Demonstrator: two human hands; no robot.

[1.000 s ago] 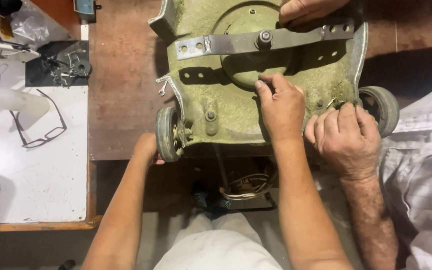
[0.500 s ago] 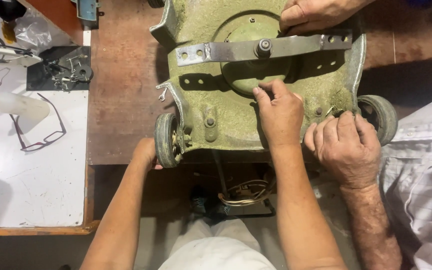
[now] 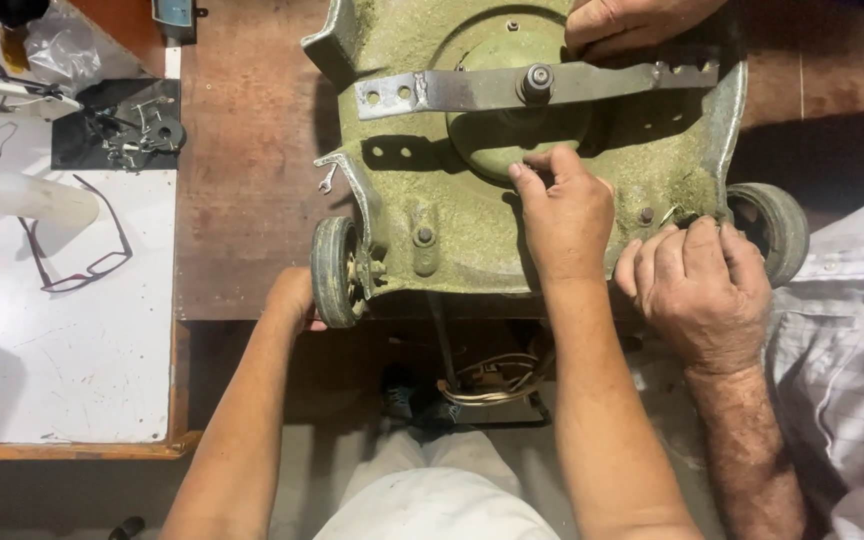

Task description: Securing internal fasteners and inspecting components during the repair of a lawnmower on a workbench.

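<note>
Now the right hand has crept up the upturned mower deck, fingertips pinching at the blade hub; the left hand keeps gripping the wheel at the bench's near edge.

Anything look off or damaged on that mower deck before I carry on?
The upturned mower deck is caked in dried green grass residue. A bundle of loose wires hangs below its near edge. The blade looks straight. Nothing appears broken.

Both forearms reach forward — left hand curled low and part hidden, right hand palm-down, fingertips bent.
</note>
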